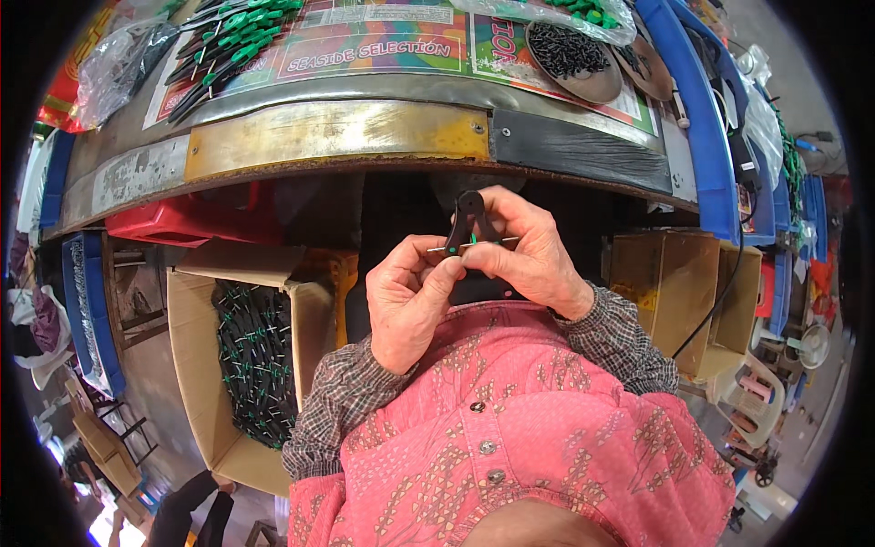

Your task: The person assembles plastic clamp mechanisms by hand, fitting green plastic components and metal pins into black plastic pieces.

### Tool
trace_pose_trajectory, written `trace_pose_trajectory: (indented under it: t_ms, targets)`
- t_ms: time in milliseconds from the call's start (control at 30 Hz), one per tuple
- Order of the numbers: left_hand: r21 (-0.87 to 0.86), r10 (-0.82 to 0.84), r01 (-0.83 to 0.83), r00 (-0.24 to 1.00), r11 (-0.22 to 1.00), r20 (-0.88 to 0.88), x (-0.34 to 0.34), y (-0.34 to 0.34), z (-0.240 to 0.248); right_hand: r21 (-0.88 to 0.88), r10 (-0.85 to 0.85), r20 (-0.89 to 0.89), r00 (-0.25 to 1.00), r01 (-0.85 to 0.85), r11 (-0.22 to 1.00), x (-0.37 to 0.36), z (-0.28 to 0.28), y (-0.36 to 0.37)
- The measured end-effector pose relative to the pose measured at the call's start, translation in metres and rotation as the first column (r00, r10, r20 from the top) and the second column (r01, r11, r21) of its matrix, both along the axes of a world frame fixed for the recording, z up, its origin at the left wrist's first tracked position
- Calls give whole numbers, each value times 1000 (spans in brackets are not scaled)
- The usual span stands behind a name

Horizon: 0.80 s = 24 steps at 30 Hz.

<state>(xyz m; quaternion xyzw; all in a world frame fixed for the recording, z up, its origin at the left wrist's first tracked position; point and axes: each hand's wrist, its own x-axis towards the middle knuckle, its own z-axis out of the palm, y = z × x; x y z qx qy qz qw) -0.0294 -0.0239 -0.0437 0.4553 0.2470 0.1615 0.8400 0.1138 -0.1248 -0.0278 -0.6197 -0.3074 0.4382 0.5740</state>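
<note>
Just off the table edge, both of my hands hold a black two-legged plastic piece (470, 202), its legs spread below a rounded top. A thin metal pin crosses the legs, with small green bits beside it. My left hand (406, 301) pinches the left leg near the pin between thumb and fingers. My right hand (533, 255) is closed around the other leg, its thumb beside the green bit. Fingers partly hide the lower ends. At lower left, a cardboard box (193, 365) holds many similar black pieces (255, 356) with green bits and metal pins.
The table edge (337, 135) curves ahead, faced with metal strips. On it lie green-and-black parts (228, 41) at left and a round dish (597, 88) of small black parts at right. Blue crates (697, 109) and a cardboard box (647, 273) flank the right. Another person's legs (178, 510) show lower left.
</note>
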Motion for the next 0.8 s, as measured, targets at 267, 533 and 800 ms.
trace_pose_trajectory:
  t_ms: [267, 533, 800]
  targets:
    - [34, 16, -16, 1000, 999, -12, 1, -1, -3, -66, 59, 83, 995, -54, 996, 8, -2, -4]
    - [5, 37, -37, 999, 999, -30, 0, -1, -2, 19, -28, 66, 997, 27, 999, 2, 9, 3]
    - [-18, 43, -42, 999, 999, 14, 1, -1, -4, 137, -118, 251, 961, 86, 987, -3, 4, 7]
